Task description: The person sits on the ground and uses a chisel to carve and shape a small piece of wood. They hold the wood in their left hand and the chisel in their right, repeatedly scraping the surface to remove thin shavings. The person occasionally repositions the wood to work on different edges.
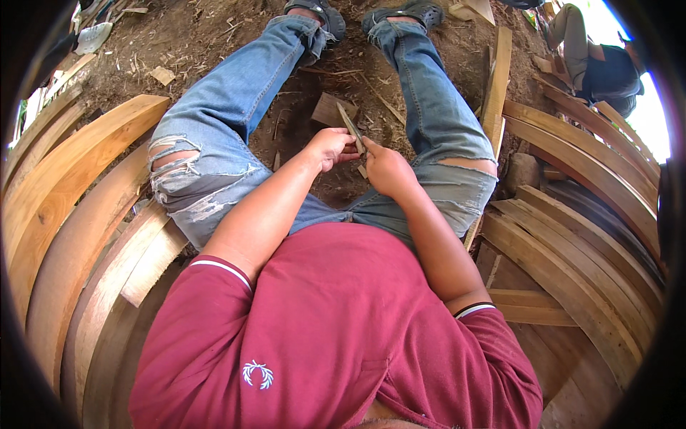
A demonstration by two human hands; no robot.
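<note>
Between knees, both hands (357, 157) gripping stick (350, 126)

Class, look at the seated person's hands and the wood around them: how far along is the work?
Done: chips litter the dirt, so some cutting has happened. In hand: left hand and right hand hold a thin stick. Left: a wood block lies below; how much remains, I cannot tell.

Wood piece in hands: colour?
Pale tan wood sliver, seen in the head view.
</note>
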